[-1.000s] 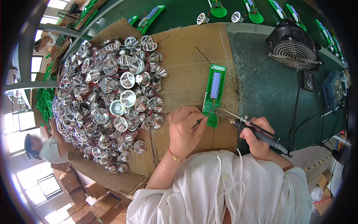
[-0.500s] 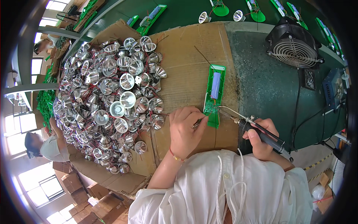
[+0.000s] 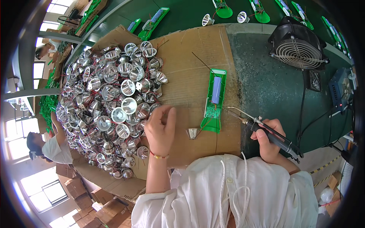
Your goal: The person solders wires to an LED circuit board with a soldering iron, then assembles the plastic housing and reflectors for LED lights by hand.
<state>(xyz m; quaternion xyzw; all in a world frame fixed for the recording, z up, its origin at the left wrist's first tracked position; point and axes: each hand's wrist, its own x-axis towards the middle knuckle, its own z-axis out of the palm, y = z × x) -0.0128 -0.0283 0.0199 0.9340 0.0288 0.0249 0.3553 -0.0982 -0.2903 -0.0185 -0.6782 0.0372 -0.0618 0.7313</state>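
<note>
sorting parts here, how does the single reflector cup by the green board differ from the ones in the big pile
The single reflector cup lies alone on bare cardboard, touching the green board's lower end; the pile of reflector cups is heaped, cups overlapping. The single one lies tilted, its mouth not toward the camera; many in the pile show open mouths upward. Both are shiny silver cones.

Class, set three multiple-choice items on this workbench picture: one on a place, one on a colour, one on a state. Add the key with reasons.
1. The pile of silver reflector cups lies:
A. to the person's left, on cardboard
B. on the fan
C. on the floor

2. The long tray holding the circuit board is:
A. red
B. green
C. white

3. The right hand:
A. lies flat and empty
B. grips the soldering iron
C. holds a cup

Key: 1 A, the heap covers the cardboard's left side; 2 B, its rim is bright green; 3 B, fingers wrap the iron's handle.
</note>
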